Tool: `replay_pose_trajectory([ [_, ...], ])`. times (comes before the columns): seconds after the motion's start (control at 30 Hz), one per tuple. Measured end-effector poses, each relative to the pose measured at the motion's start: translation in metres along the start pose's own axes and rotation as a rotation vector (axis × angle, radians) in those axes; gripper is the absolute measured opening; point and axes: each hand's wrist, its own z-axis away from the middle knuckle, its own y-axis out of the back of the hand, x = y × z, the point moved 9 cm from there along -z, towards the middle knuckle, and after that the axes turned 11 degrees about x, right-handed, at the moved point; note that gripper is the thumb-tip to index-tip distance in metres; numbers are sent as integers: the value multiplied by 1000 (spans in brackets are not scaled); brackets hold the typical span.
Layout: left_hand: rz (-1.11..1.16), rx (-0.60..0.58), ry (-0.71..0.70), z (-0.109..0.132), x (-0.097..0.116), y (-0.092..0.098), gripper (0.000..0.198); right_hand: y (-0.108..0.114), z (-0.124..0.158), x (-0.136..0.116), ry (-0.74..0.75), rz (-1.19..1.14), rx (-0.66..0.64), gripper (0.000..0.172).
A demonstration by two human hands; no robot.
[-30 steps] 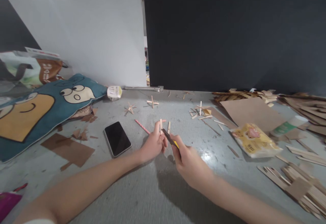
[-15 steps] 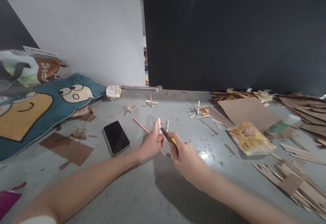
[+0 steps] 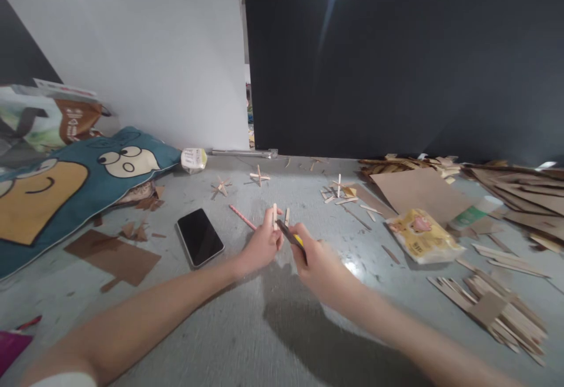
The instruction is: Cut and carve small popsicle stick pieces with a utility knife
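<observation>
In front of me, my left hand [image 3: 263, 241] is closed on a short wooden craft stick [image 3: 275, 213] held upright between the fingers. My right hand [image 3: 315, 261] grips a yellow and black utility knife [image 3: 292, 236], whose tip meets the stick at the left fingers. Just behind the knife, another short piece of craft stick [image 3: 287, 216] lies on the table. A pink patterned pencil-like stick [image 3: 241, 217] lies just beyond my left hand. Farther back are two small crossed-stick pieces, one [image 3: 259, 176] upright and one [image 3: 221, 187] star-like.
A phone [image 3: 200, 238] lies left of my hands, near brown cardboard [image 3: 112, 256] and a blue cushion [image 3: 127, 170]. To the right are a yellow tissue pack [image 3: 423, 236], a glue bottle [image 3: 476, 213], a banded bundle of craft sticks [image 3: 491, 310] and loose stick pieces [image 3: 346, 201].
The view has shifted slightly, so things on the right appear a little farther left. Both hands keep their hold, with the knife still against the stick.
</observation>
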Motion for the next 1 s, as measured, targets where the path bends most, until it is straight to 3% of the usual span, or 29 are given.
replay_pose_trajectory([
  [0.1, 53, 16, -13, -2, -3, 3, 35, -22, 8, -1, 29, 72, 43, 45],
  [0.2, 98, 35, -20, -3, -4, 6, 35, -29, 9, -2, 36, 99, 13, 50],
  [0.4, 33, -25, 15, -2, -6, -1, 35, 11, -8, -7, -7, 53, -64, 36],
  [0.47, 24, -24, 25, -2, -6, -2, 35, 13, -9, -7, -27, 10, -72, 34],
  [0.73, 120, 36, -4, -7, 0, 5, 39, -30, 2, -7, -3, 208, -81, 58],
  [0.83, 165, 6, 11, -5, 1, 3, 34, -15, -3, -6, -24, 226, -111, 48],
  [1.0, 36, -48, 16, -1, 1, -2, 31, 18, -15, -11, -15, 103, -98, 37],
])
